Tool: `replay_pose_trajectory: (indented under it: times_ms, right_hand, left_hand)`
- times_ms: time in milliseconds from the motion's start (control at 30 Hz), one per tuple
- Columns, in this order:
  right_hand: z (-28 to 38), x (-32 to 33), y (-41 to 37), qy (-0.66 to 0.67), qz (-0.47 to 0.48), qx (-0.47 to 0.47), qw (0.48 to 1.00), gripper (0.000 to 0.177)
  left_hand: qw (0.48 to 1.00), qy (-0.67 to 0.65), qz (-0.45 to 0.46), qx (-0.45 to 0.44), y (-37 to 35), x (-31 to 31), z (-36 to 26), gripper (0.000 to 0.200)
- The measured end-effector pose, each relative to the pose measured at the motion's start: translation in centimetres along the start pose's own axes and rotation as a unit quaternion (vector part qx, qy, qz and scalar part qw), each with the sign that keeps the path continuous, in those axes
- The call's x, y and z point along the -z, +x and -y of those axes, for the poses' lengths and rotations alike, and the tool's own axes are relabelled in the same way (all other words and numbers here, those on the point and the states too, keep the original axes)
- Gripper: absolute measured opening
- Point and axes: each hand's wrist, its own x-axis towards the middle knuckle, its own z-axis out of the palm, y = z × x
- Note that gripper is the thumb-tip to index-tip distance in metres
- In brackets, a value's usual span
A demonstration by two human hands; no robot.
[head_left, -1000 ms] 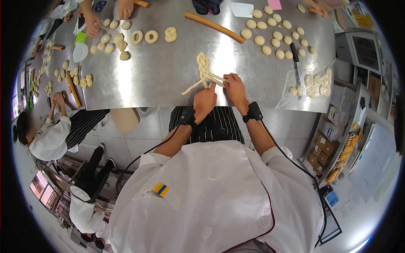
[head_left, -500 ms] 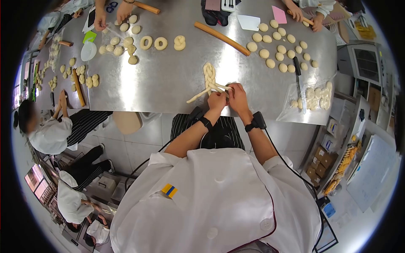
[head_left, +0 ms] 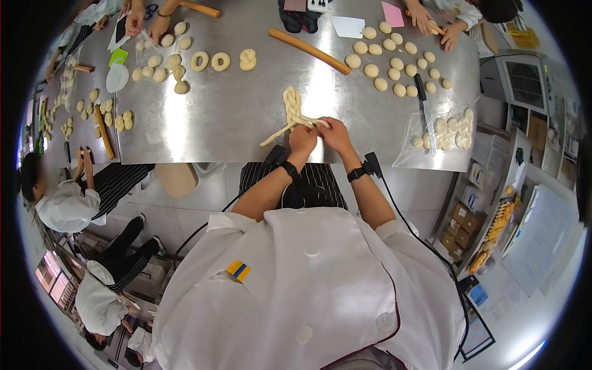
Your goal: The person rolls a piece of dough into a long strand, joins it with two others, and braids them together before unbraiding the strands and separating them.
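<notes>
A partly braided dough plait (head_left: 291, 106) lies on the steel table near its front edge, its plaited part pointing away from me. One loose strand reaches down to the left; another sticks out to the right by my right hand. My left hand (head_left: 303, 140) is closed at the plait's lower end, fingers pinching a dough strand. Close beside it, my right hand (head_left: 335, 135) grips strands on the right side. The fingers of both hands partly hide the strand ends.
A long rolling pin (head_left: 310, 51) lies beyond the plait. Many dough balls (head_left: 371, 71), a knife (head_left: 425, 114) and bagged dough (head_left: 445, 132) are to the right. Shaped dough rings (head_left: 220, 61) lie at the left. Co-workers' hands (head_left: 425, 21) work across the table.
The view has shifted slightly, so the table's contents appear further left and higher. My hands stay at the plait's lower end, with the right hand's fingers repositioned on the strands.
</notes>
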Motion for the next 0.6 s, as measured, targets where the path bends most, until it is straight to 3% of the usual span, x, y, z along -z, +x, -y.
replay_pose_trajectory:
  times_ms: [100,133,267,367,500,600]
  right_hand:
    - [1.2,-0.1,-0.5,0.012,0.026,-0.042,0.999,0.029]
    - [1.4,-0.5,-1.0,0.015,0.028,-0.047,0.998,0.029]
    - [2.0,-2.6,-2.1,0.017,0.035,-0.066,0.997,0.031]
    - [1.3,-4.3,-2.5,0.031,0.033,-0.068,0.997,0.034]
    - [1.6,-4.5,-3.0,-0.035,0.056,-0.076,0.995,0.032]
    - [0.9,-5.0,-3.7,-0.022,0.006,-0.044,0.999,0.032]
  left_hand:
    - [0.997,0.044,0.004,-0.064,-1.1,1.6,1.3,0.029]
    - [0.986,0.1,-0.034,-0.13,-1.7,2.5,2.0,0.027]
    - [0.971,0.13,-0.069,-0.188,-2.0,5.4,4.8,0.03]
    - [0.981,0.142,-0.068,-0.115,-3.5,6.4,3.2,0.036]
    - [0.971,0.175,-0.071,-0.148,-1.9,5.3,3.9,0.041]
    - [0.968,0.173,-0.055,-0.174,-1.8,4.9,4.1,0.04]
